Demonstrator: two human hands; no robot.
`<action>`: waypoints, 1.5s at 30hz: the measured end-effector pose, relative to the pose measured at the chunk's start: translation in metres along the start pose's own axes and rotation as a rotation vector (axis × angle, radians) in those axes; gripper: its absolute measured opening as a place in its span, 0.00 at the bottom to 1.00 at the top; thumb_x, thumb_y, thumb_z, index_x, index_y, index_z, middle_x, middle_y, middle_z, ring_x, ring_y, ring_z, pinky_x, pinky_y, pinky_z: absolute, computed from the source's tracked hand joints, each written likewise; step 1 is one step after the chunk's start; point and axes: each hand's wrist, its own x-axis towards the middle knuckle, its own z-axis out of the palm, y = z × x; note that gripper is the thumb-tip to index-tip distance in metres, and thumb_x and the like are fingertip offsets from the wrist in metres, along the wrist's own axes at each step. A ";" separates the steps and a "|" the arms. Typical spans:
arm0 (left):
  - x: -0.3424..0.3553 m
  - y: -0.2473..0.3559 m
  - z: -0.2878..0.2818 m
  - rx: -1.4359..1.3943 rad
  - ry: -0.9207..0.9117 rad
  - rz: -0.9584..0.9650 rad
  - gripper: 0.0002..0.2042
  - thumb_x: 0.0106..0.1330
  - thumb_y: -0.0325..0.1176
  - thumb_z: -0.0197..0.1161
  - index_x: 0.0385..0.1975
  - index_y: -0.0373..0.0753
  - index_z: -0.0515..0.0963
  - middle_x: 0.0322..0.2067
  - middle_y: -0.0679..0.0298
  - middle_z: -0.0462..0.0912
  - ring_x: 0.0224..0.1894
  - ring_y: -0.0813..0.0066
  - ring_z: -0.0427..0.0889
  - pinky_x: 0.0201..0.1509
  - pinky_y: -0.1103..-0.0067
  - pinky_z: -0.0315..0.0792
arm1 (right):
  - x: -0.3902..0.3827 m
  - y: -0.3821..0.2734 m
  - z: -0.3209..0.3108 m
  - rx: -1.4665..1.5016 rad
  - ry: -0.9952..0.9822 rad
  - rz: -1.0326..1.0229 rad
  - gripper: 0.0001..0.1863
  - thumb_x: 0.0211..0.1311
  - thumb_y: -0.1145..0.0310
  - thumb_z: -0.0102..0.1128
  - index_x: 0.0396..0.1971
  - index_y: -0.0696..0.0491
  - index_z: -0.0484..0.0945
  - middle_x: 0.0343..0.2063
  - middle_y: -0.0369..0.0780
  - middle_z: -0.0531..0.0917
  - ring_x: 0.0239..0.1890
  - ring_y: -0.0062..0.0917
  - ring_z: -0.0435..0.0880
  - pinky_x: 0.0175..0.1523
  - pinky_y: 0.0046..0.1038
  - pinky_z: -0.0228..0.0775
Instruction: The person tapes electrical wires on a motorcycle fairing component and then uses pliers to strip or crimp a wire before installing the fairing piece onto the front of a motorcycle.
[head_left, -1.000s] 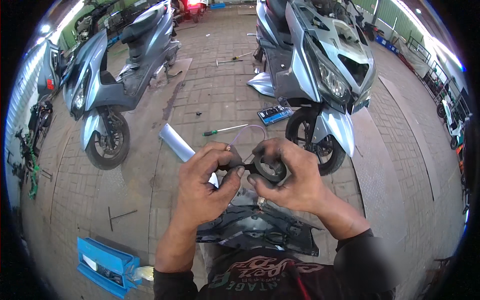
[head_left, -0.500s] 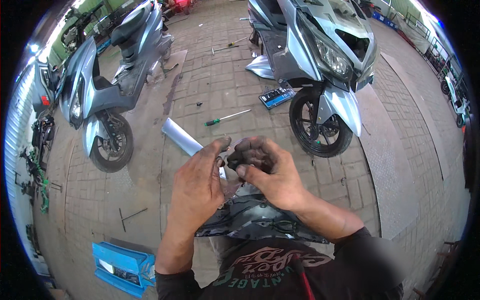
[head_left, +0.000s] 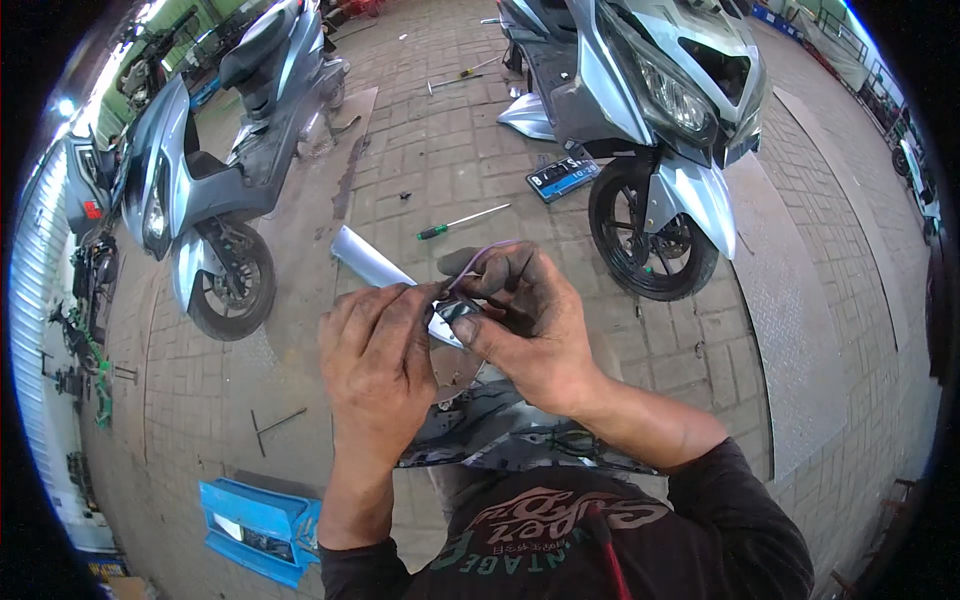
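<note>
- Thin purple wire [head_left: 478, 258] arched near the centre of the frame, between the person's two hands, its lower end reaching a small glossy black piece [head_left: 460, 309].
- Right hand [head_left: 535, 345], right of centre, had its thumb pressed against the glossy black piece and its fingers bent behind, grasping it; the wire passed in front of those fingers.
- Left hand [head_left: 378, 350], left of centre with its back upward, had its fingers curled and their tips close against the black piece; whether they pinched it or the wire could not be told.
- Dark plastic panel [head_left: 520, 430] lay below the hands, across the lower centre of the frame.
- Silver-grey curved panel [head_left: 372, 258] slanted on the paving just beyond the left hand, partly covered by it.
- Screwdriver with a green-and-black handle and metal shaft [head_left: 465, 222] lay above the hands.
- Flat rectangular black-and-blue plate [head_left: 563, 178] lay upper right of centre, beside the front wheel of a silver-blue scooter [head_left: 620, 90].
- Another silver-blue scooter with a dark seat [head_left: 235, 200] stood upper left.
- Blue toolbox [head_left: 255, 560] sat open at lower left, below a dark T-shaped metal tool [head_left: 280, 422].
</note>
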 end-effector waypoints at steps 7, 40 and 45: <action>-0.006 0.002 0.008 -0.077 0.036 -0.109 0.18 0.51 0.21 0.61 0.45 0.35 0.72 0.34 0.61 0.81 0.32 0.65 0.79 0.36 0.72 0.71 | 0.007 0.004 -0.002 0.055 -0.035 -0.067 0.21 0.47 0.80 0.64 0.36 0.57 0.60 0.39 0.40 0.71 0.44 0.19 0.74 0.44 0.22 0.72; -0.004 -0.013 -0.001 -1.051 -0.440 -0.637 0.06 0.63 0.27 0.51 0.37 0.35 0.66 0.23 0.68 0.67 0.22 0.83 0.65 0.24 0.85 0.61 | 0.012 0.016 -0.020 -0.704 -0.004 -0.559 0.13 0.37 0.75 0.70 0.27 0.57 0.77 0.36 0.47 0.77 0.42 0.37 0.78 0.41 0.32 0.70; -0.011 -0.011 0.009 -0.983 -0.293 -0.617 0.04 0.63 0.27 0.50 0.35 0.35 0.66 0.23 0.68 0.68 0.21 0.84 0.65 0.23 0.85 0.61 | 0.003 0.031 -0.012 -0.698 0.073 -0.287 0.15 0.41 0.76 0.68 0.32 0.57 0.76 0.36 0.47 0.77 0.41 0.37 0.78 0.42 0.31 0.72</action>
